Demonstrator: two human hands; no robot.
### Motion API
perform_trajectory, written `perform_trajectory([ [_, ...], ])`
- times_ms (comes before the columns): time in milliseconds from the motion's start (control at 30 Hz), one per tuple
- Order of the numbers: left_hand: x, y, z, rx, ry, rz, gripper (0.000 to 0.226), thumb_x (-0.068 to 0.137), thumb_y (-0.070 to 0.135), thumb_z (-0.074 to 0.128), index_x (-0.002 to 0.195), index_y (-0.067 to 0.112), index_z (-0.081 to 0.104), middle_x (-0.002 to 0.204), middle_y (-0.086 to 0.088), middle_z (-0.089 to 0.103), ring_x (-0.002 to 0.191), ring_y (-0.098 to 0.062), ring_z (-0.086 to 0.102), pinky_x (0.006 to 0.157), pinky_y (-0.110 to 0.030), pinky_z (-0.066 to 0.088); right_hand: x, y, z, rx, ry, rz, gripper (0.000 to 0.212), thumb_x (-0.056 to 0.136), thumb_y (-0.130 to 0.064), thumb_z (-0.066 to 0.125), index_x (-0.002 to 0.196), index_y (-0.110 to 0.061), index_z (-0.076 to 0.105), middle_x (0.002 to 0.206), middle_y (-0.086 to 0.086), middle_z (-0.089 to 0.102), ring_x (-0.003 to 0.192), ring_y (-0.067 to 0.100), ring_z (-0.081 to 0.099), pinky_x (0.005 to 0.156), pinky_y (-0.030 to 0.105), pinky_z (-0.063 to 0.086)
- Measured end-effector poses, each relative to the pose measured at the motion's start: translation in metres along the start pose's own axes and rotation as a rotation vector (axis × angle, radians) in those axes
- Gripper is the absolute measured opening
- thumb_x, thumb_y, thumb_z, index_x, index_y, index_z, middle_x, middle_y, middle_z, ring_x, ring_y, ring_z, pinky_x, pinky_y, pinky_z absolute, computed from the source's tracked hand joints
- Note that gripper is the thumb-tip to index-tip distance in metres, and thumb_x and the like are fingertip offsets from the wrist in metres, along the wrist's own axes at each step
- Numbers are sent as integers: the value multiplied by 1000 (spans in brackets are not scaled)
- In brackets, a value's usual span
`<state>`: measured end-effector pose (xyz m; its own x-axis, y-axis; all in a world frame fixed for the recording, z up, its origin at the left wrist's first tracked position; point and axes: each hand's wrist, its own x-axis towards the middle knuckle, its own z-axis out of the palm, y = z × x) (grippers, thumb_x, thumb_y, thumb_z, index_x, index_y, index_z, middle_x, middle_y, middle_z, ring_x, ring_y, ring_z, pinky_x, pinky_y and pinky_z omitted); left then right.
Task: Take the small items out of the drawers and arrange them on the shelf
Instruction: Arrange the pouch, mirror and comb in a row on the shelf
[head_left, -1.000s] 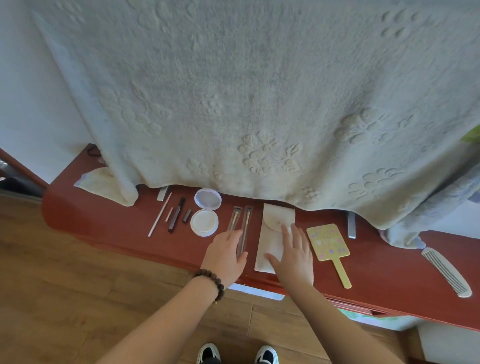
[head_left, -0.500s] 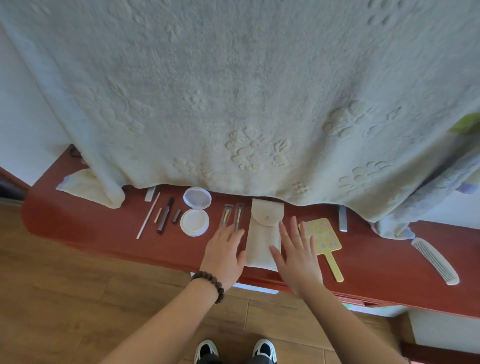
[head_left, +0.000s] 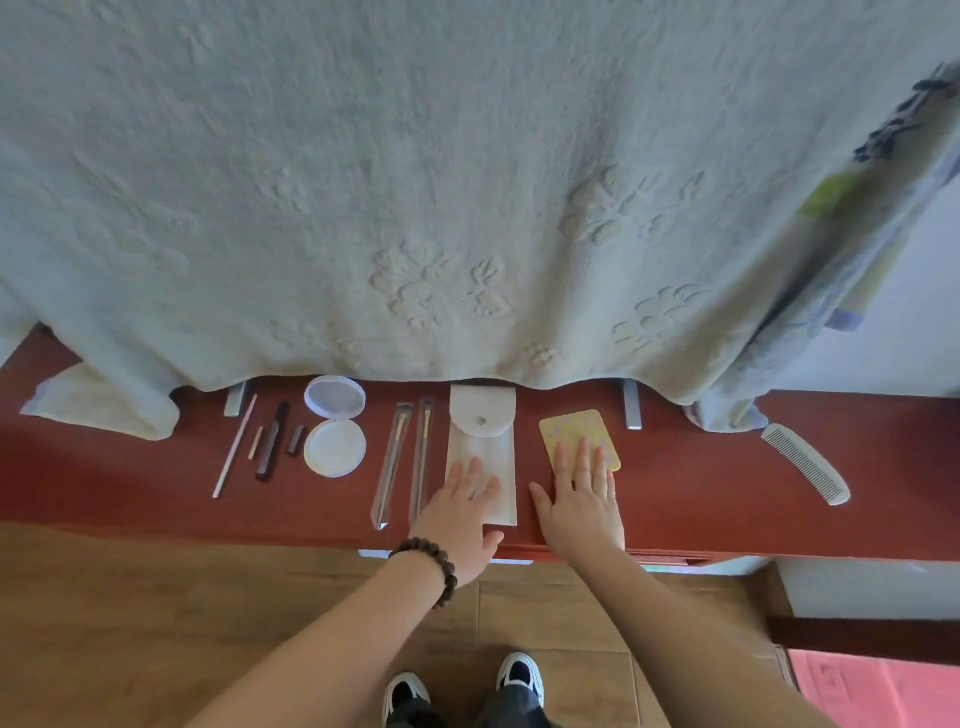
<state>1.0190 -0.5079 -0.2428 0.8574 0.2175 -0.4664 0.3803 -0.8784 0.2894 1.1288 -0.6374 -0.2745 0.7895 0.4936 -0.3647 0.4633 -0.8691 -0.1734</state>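
Pouch (head_left: 482, 447) centred on the shelf (head_left: 701, 493), brushes (head_left: 408, 457) left of it, mirror (head_left: 576, 434) right, comb (head_left: 805, 462) far right.

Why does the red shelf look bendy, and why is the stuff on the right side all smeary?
In the head view, the wide-angle lens curves the red shelf toward the edges; the patterned cloth at the right edge is streaked with blur, while the white comb and both flat hands, left hand and right hand, look fairly sharp; the light is soft, with no strong glare.

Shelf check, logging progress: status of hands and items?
Left hand flat on white pouch. Right hand flat on yellow mirror. Nothing gripped. Path clear.
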Motion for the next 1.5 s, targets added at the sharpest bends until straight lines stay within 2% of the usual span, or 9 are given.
perform_trajectory([
  [300,-1,4,5,5,18,-36,67,99,31,41,152,26,1,159,1,-17,146,-19,-15,121,-38,6,1,-26,-6,276,-49,-18,64,100,-50,20,152,-21,-6,159,7,-18,144,25,-23,120,41,-7],
  [433,1,11,6,43,64,-78,61,99,29,38,151,26,7,160,-2,-11,147,-23,-12,120,-40,2,1,30,-32,491,208,-18,65,99,-43,37,152,-25,6,160,4,-10,147,21,-15,120,38,-1],
  [533,3,22,6,103,139,-103,61,97,33,40,150,22,12,161,-8,-5,147,-28,-11,121,-43,3,7,114,-48,401,380,187,67,96,-40,44,152,-19,12,160,13,-3,148,28,-8,121,41,3],
  [600,8,30,7,87,177,-100,67,96,39,42,151,22,7,160,-9,-8,146,-30,-13,120,-45,2,10,167,-55,313,348,308,67,97,-40,42,152,-18,11,160,15,-2,148,30,-8,121,42,3],
  [733,17,36,12,58,139,-114,78,94,52,38,151,25,-7,157,-7,-23,144,-30,-21,118,-47,-1,19,226,-57,146,237,345,64,98,-41,39,152,-19,14,160,11,-6,147,30,-10,119,48,7],
  [1000,20,37,18,147,42,-139,89,91,58,37,148,22,-20,146,-8,-40,139,-33,-30,118,-49,-6,23,235,-55,71,142,388,66,97,-54,27,152,-21,14,161,9,-2,148,29,-6,120,46,4],
  [1300,19,37,19,183,65,-134,89,90,61,34,148,22,-19,150,-10,-37,140,-33,-30,119,-48,-5,5,214,-51,92,177,395,65,94,-56,33,148,-21,25,159,6,16,146,27,11,117,46,17],
  [1433,17,34,17,194,51,-118,86,90,60,33,148,24,-19,152,-9,-34,141,-30,-29,119,-46,-4,5,225,-61,84,282,363,57,94,-46,44,143,-20,34,153,7,31,141,30,23,114,47,24],
  [1500,17,32,16,207,37,-111,86,90,61,33,148,25,-20,153,-9,-33,141,-30,-29,120,-46,-3,9,240,-65,123,281,379,58,95,-42,45,147,-21,28,157,8,21,145,30,13,117,47,17],
])
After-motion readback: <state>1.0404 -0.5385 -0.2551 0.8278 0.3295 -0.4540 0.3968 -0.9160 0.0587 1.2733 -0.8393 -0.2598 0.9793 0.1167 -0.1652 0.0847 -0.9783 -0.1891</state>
